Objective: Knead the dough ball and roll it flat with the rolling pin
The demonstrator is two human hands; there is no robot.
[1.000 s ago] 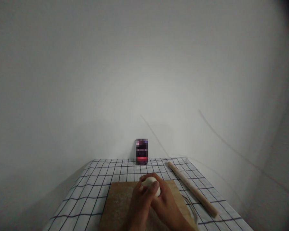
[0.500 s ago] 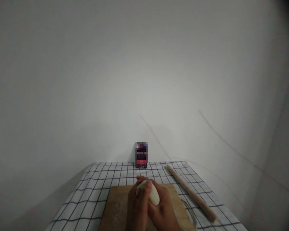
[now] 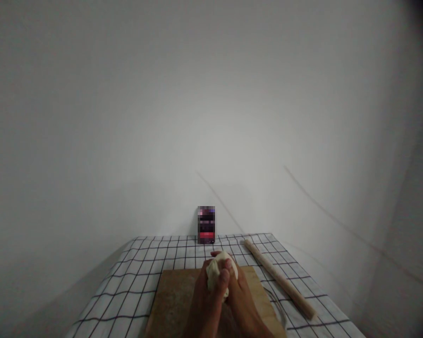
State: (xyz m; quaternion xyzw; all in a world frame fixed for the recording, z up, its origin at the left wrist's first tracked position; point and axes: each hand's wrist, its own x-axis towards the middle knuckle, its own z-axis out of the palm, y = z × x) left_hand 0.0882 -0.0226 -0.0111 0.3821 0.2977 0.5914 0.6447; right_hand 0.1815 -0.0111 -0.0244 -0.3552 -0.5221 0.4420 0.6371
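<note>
A pale lump of dough (image 3: pixel 214 274) sits between my two hands, above the wooden board (image 3: pixel 172 295). My left hand (image 3: pixel 208 293) is closed around its left side, with the thumb pressed on the near face. From the right, my right hand (image 3: pixel 238 291) wraps the dough, its thumb close to the left one. Folds show on the lump's left part, and its far upper part looks smooth. Most of the fingers are hidden behind the dough.
To the right of the board a wooden rolling pin (image 3: pixel 280 278) lies slanted on the checked tablecloth (image 3: pixel 127 286). Between pin and board is a thin curved strip (image 3: pixel 278 305). A blurred-out phone-like object (image 3: pixel 206 225) leans on the wall (image 3: pixel 211 117) behind.
My hands and the dough have shifted slightly right and away from me. The dough has been turned, and a folded side now shows where it was a smooth oval.
</note>
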